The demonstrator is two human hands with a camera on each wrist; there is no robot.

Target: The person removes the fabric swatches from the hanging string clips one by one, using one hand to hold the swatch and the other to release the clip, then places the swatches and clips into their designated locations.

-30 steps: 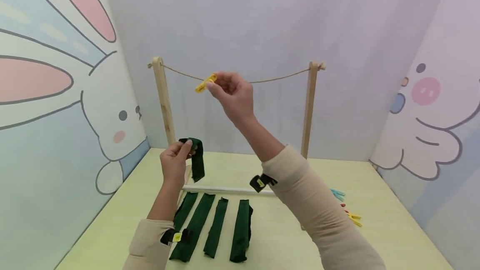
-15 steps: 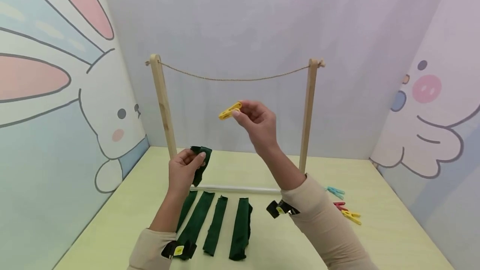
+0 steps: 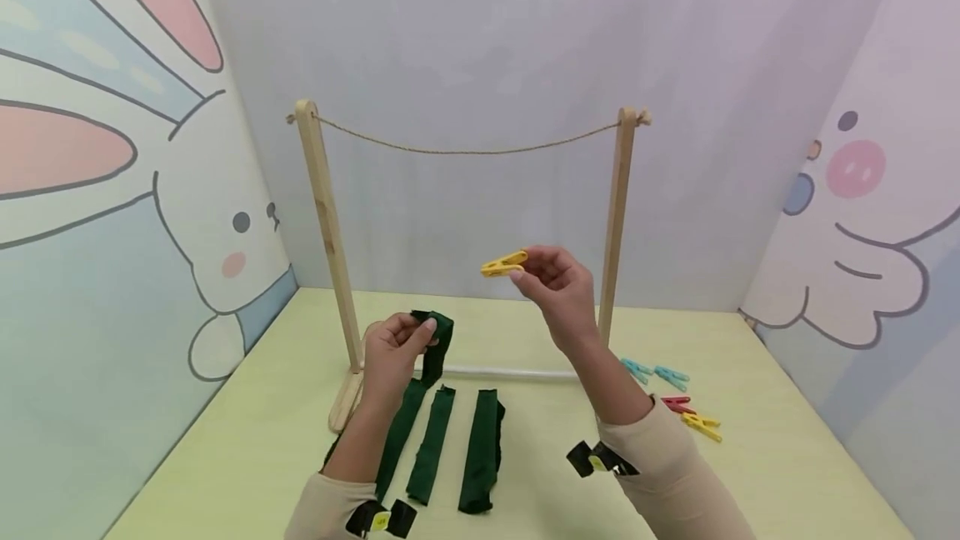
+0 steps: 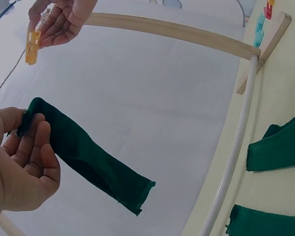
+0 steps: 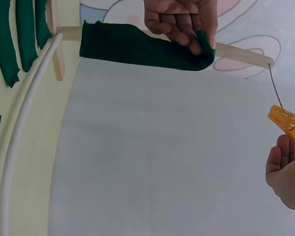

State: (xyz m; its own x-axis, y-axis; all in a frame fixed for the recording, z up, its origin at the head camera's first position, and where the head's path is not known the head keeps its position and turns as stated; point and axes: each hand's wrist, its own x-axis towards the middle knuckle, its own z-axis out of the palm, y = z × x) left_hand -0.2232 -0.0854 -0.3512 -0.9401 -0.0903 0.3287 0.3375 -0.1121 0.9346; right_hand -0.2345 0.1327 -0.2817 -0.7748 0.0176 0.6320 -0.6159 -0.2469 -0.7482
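My left hand [image 3: 393,357] pinches a dark green cloth strip [image 3: 437,350] near its folded upper end, and the rest hangs down in the left wrist view, where the strip [image 4: 88,152] shows a frayed end. Higher and to the right, my right hand [image 3: 561,294] pinches a yellow clothespin [image 3: 504,264] by its handles, its nose pointing left. Behind both hands a thin rope [image 3: 465,152] sags between two wooden posts, with nothing hanging on it. More green strips [image 3: 432,444] lie side by side on the table below, partly covered by my left forearm.
The left post [image 3: 327,227] and right post [image 3: 617,219] stand on wooden feet joined by a white rod [image 3: 510,372] low down. On the right of the table lie blue clothespins [image 3: 671,377], a red clothespin [image 3: 678,404] and a yellow clothespin [image 3: 702,426]. Cartoon-printed walls flank the table.
My right hand has come down and to the right from the rope with the yellow clothespin. My left hand has shifted right and slightly lower with the green cloth strip.
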